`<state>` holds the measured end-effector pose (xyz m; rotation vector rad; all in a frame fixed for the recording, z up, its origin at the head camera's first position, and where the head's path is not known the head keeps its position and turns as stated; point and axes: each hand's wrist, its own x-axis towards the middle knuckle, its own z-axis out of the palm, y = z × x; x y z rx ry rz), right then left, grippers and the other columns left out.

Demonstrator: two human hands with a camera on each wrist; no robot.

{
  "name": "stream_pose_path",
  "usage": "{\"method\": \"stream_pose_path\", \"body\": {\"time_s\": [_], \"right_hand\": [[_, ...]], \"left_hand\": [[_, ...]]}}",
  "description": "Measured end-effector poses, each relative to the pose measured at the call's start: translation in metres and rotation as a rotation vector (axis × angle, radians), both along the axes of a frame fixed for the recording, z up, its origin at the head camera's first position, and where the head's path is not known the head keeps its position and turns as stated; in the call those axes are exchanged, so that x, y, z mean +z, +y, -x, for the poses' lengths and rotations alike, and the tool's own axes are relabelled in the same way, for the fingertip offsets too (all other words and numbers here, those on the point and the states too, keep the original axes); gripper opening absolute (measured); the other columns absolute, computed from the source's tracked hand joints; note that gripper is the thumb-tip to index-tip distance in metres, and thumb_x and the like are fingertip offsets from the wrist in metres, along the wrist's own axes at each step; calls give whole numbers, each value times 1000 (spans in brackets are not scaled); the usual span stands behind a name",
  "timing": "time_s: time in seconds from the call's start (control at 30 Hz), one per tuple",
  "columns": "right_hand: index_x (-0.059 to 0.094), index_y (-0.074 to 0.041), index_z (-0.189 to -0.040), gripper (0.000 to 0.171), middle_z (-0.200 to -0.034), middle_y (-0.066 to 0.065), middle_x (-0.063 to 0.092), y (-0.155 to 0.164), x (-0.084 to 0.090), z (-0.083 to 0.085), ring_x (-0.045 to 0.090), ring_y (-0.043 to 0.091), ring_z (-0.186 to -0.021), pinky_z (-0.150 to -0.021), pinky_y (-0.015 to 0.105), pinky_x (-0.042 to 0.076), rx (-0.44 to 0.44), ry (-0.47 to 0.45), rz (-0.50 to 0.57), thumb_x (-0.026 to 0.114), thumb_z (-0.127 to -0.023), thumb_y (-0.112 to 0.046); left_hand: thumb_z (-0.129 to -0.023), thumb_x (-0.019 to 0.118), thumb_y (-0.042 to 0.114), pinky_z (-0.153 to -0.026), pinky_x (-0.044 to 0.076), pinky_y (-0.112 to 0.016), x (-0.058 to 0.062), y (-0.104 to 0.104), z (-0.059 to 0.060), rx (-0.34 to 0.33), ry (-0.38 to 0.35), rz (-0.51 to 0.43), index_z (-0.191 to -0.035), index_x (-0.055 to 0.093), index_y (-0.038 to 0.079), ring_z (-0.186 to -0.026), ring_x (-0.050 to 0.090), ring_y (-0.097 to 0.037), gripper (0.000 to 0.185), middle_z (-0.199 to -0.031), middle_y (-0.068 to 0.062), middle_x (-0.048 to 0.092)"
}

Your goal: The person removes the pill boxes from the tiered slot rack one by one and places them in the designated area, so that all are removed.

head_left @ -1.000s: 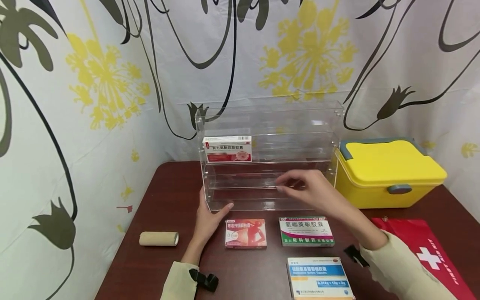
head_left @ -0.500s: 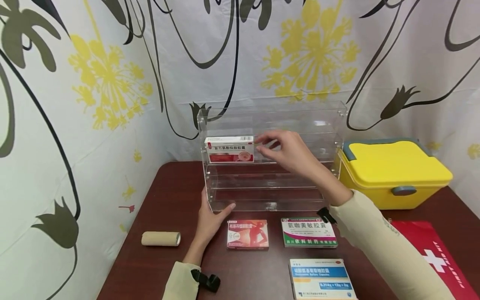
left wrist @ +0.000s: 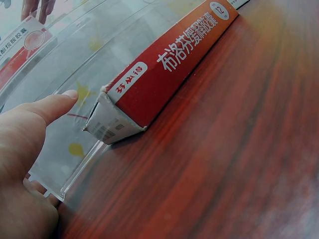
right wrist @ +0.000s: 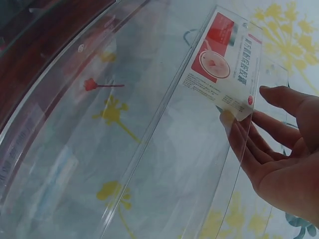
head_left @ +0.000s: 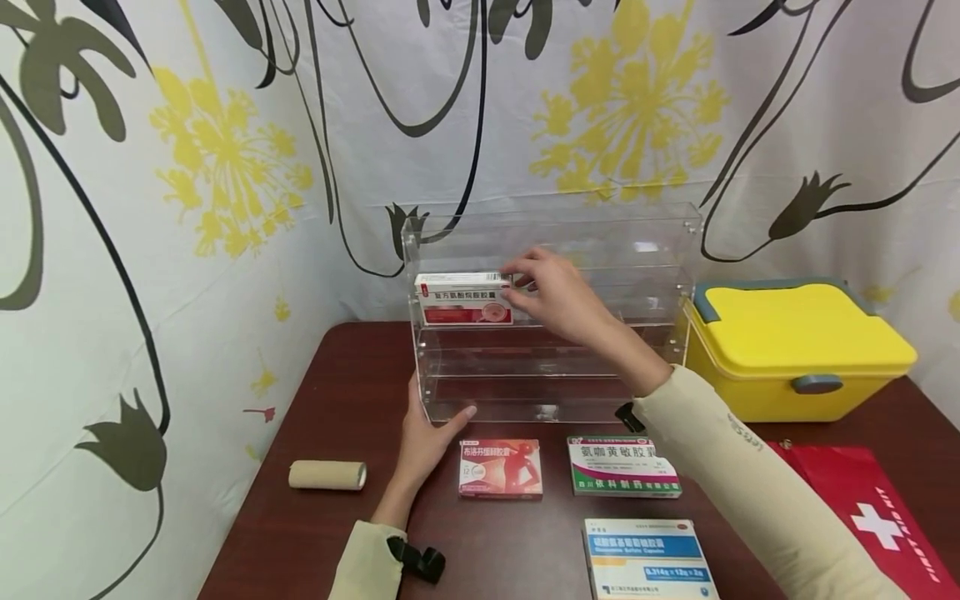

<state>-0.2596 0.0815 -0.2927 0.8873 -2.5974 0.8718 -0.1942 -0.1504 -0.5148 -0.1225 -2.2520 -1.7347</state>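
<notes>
- Two hands work at a clear acrylic rack (head_left: pixel 551 250) standing on the worktop (head_left: pixel 337 375).
- The right hand (head_left: pixel 551 292) reaches into the upper shelf, its fingers (right wrist: pixel 249 144) nearly straight and touching the right end of a red-and-white box (head_left: pixel 463 298); it presses rather than grips.
- That box stands upright at the left end of the upper shelf, close to the rack's left wall.
- The left hand (head_left: pixel 427 433) rests relaxed against the rack's lower left corner, thumb (left wrist: pixel 55 104) on the acrylic, steadying it and holding nothing.
- To do this well, I judge the box should be nudged gently leftward, kept upright and square behind the front lip, with the left hand bracing so the light rack does not slide.
- Just in front of the rack lie a red box (head_left: pixel 500 468) and a green-edged box (head_left: pixel 622 467); a blue box (head_left: pixel 647 558) lies nearer the person.
- A tan roll (head_left: pixel 327 475) lies to the left, a yellow case (head_left: pixel 798 346) and red pouch (head_left: pixel 870 517) to the right.
</notes>
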Motion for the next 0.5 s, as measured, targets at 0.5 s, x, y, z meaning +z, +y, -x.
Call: {"method": "stream_pose_path", "body": {"time_s": [0.5], "right_hand": [[72,-4,-114,25,-111,11,66,-7,-3,1,68,21,-89,-76,32,55,-52,8,63,72,-90,-11]], "left_hand": [[-74,86,43,-103,36,-49,2,0,-1,9,-38,11,-151,19,48,-129,48,-28,102,-144,-4,48]]}}
